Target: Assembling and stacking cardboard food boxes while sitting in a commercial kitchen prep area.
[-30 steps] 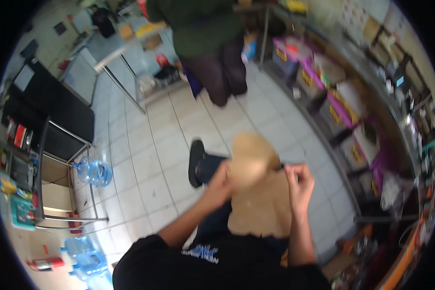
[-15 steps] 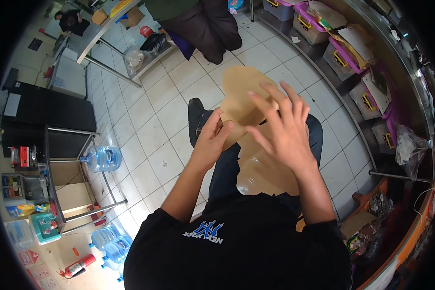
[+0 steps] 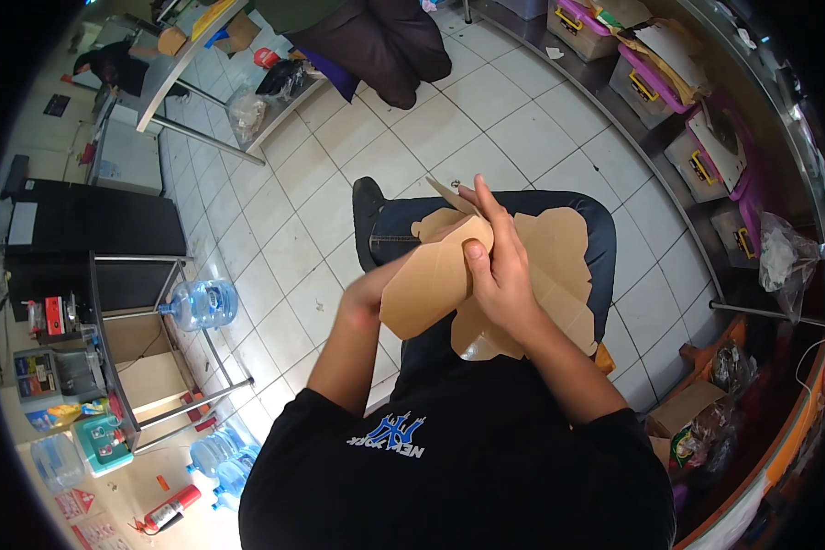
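Observation:
A brown paper food box blank (image 3: 435,280), partly folded with its panels standing at angles, is held up above my lap. My right hand (image 3: 507,275) grips its right side, with the thumb pressed on the near face and the fingers stretched along the fold. My left hand (image 3: 368,291) reaches behind the blank, so most of its fingers are hidden by the panel. Across my thighs lies more brown box card (image 3: 559,261), spread flat, with scalloped edges and a shiny patch near my shirt.
Another person kneels (image 3: 376,55) on the tiled floor (image 3: 302,229) ahead. Lidded plastic bins (image 3: 642,87) line a low shelf on the right. To the left stand a metal-framed rack (image 3: 174,403), water bottles (image 3: 203,304) and a fire extinguisher (image 3: 170,510).
The held blank has turned and come nearer to me, its panels now bent. My right hand has closed on its edge, while my left hand has slid behind it.

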{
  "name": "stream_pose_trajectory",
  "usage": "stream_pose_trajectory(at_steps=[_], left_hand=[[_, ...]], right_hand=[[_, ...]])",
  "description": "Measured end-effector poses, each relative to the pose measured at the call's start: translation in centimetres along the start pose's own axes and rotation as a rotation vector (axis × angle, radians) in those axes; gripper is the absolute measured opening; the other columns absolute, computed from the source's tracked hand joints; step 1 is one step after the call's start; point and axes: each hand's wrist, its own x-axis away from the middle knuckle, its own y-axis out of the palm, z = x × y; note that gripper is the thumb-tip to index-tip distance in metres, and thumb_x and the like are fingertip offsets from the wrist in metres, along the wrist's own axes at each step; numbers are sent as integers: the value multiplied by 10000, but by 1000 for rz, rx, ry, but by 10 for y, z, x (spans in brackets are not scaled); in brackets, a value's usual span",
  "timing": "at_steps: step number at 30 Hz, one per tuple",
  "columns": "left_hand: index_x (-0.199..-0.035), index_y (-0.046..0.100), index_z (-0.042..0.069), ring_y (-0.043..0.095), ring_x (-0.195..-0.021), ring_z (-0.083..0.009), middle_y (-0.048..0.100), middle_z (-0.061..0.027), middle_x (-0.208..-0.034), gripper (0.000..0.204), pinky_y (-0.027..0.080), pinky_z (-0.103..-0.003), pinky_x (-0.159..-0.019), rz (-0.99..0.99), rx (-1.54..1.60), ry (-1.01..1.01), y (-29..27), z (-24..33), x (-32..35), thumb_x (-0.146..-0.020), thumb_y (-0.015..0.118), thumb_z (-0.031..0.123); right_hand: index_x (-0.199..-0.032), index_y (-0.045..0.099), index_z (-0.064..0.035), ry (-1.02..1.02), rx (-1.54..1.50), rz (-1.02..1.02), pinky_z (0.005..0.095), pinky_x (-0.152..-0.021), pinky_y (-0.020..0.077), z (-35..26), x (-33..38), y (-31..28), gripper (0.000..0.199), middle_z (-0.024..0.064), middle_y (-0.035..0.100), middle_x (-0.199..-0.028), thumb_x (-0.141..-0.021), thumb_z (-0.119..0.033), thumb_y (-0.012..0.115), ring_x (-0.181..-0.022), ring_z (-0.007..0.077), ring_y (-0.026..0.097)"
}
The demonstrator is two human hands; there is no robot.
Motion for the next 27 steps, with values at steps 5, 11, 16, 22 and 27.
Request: stream_pose_trajectory(at_steps=[5, 11, 16, 22, 27], left_hand=[[-1557, 207, 7, 347, -1440, -255, 347, -131, -1554, 1049, 357, -394, -1117, -37, -89, 323, 3, -36, 0, -847, 614, 664], [-1270, 565, 67, 645, -1039, -177, 648, -62, -1177, 548, 519, -317, -876, 694, 261, 27, 25, -3, -24, -1021, 367, 513], [-1435, 435, 80, 581, -1210, -189, 573, -67, -1333, 596, 504, -366, -989, 542, 293, -115, -2, -26, 3, -1008, 523, 486], [-1395, 482, 36, 591, -1173, -190, 597, -92, -1299, 492, 505, -344, -963, 490, 188, -232, 1, -54, -11, -960, 662, 179], [-1343, 522, 31, 638, -1076, -187, 637, -82, -1205, 398, 525, -333, -915, 633, 228, -228, 8, -68, -21, -986, 596, 189]], right_hand=[[-1477, 388, 18, 129, 64, 84, 428, -1020, 421, 1, -3, -8, 524, 230, 577, -1305, -1004, -160, 525, -1153, 340, 579], [-1385, 528, -74, 300, -91, 17, 380, -844, 526, 10, -3, -7, 362, 202, 691, -1071, -1057, -201, 441, -918, 325, 694], [-1355, 553, -66, 488, -38, -84, 377, -829, 518, 25, 7, -2, 355, 199, 691, -1020, -1064, -226, 426, -925, 300, 702], [-1292, 629, -44, 206, 188, 64, 349, -817, 532, 31, 16, -3, 333, 222, 694, -1105, -972, -10, 543, -945, 320, 706], [-1118, 692, -7, -57, 374, 4, 355, -858, 565, 39, 20, -13, 303, 188, 717, -1090, -858, 117, 600, -991, 310, 714]])
